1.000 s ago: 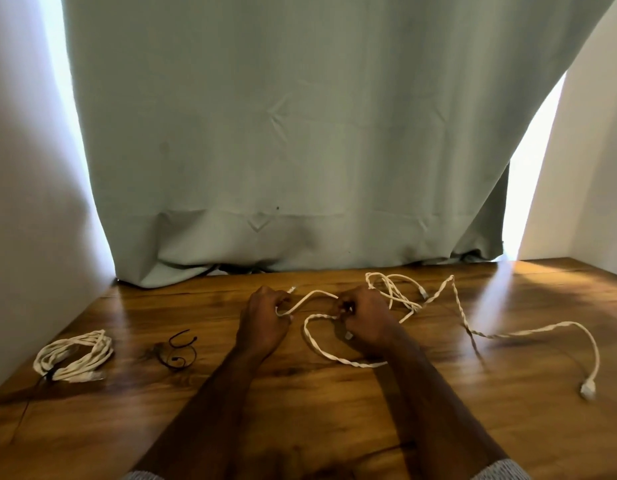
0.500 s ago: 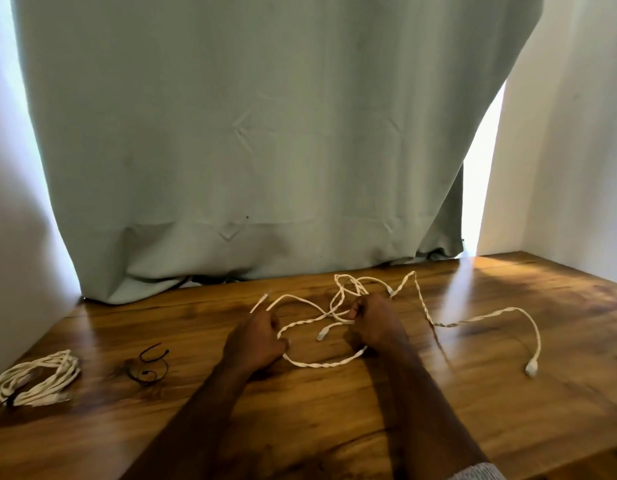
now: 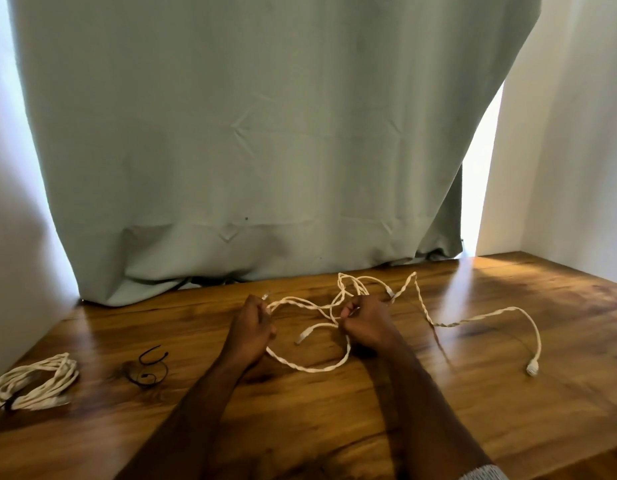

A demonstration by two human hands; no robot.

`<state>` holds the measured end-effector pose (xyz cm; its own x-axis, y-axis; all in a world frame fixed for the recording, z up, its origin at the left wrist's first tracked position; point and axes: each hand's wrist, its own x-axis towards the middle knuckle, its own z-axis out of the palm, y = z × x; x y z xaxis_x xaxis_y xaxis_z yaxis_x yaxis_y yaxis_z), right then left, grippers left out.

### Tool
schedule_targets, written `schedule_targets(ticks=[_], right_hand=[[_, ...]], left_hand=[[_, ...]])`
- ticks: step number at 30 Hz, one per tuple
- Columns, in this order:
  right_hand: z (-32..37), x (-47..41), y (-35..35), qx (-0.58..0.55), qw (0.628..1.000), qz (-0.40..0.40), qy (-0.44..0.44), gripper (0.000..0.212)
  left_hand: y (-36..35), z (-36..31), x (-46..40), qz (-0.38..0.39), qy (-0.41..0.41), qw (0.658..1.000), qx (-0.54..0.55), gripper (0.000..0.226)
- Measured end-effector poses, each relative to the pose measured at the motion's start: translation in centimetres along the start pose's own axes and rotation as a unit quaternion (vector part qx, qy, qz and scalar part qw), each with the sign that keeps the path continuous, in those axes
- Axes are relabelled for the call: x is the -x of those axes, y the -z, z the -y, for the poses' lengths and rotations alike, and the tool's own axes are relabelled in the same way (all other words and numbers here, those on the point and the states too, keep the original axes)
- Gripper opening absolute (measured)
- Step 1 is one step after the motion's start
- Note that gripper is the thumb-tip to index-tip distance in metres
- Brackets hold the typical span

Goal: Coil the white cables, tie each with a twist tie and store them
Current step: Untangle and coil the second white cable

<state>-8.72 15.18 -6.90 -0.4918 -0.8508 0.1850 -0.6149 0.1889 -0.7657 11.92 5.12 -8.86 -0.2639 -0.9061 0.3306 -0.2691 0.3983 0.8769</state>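
A loose white twisted cable [image 3: 473, 318] sprawls over the wooden table [image 3: 334, 427], its plug end [image 3: 532, 368] lying far right. My left hand [image 3: 250, 329] grips the cable near one end, whose tip pokes out above the fist. My right hand [image 3: 367, 322] grips a bunch of the same cable; a loop [image 3: 310, 367] hangs between both hands and a short free end [image 3: 302, 337] lies between them. A coiled white cable [image 3: 35, 381], bound with a dark tie, rests at the far left. Black twist ties [image 3: 149, 368] lie beside it.
A grey-green curtain [image 3: 248, 150] hangs down to the table's back edge. White walls close in on the left and right. A tangle of cable loops [image 3: 352, 285] sits behind my right hand.
The loop between my hands has shifted and my hands have drawn a little further apart. The view has swung slightly, so the table's things sit differently in frame.
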Motion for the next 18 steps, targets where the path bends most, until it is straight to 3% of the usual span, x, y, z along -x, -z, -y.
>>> schedule_targets(ticks=[3, 5, 7, 9, 12, 14, 18], right_hand=[[1.2, 0.5, -1.2, -0.024, 0.998, 0.058, 0.016, 0.015], [1.6, 0.7, -1.7, -0.026, 0.996, 0.084, 0.03, 0.016], [1.6, 0.6, -2.0, -0.024, 0.995, 0.091, 0.032, 0.014], [1.2, 0.1, -2.0, -0.029, 0.999, -0.006, 0.032, 0.013], [0.7, -0.2, -0.9, -0.051, 0.974, -0.22, 0.017, 0.024], [0.5, -0.3, -0.5, -0.046, 0.971, -0.234, 0.003, 0.027], [0.0, -1.2, -1.5, -0.002, 0.986, -0.166, -0.017, 0.021]], left_hand=[[-0.1, -0.3, 0.2, 0.042, -0.002, 0.999, -0.008, 0.004], [-0.1, -0.6, 0.6, 0.08, -0.009, 0.994, -0.08, 0.024], [-0.2, -0.7, 1.0, 0.106, -0.028, 0.967, -0.228, 0.06], [-0.2, -0.7, 1.1, 0.098, -0.039, 0.951, -0.292, 0.074], [-0.2, -0.7, 0.9, 0.078, -0.044, 0.954, -0.288, 0.073], [-0.2, -0.8, 0.7, 0.076, -0.046, 0.953, -0.288, 0.073], [-0.4, -1.2, 1.1, 0.09, -0.047, 0.944, -0.314, 0.054]])
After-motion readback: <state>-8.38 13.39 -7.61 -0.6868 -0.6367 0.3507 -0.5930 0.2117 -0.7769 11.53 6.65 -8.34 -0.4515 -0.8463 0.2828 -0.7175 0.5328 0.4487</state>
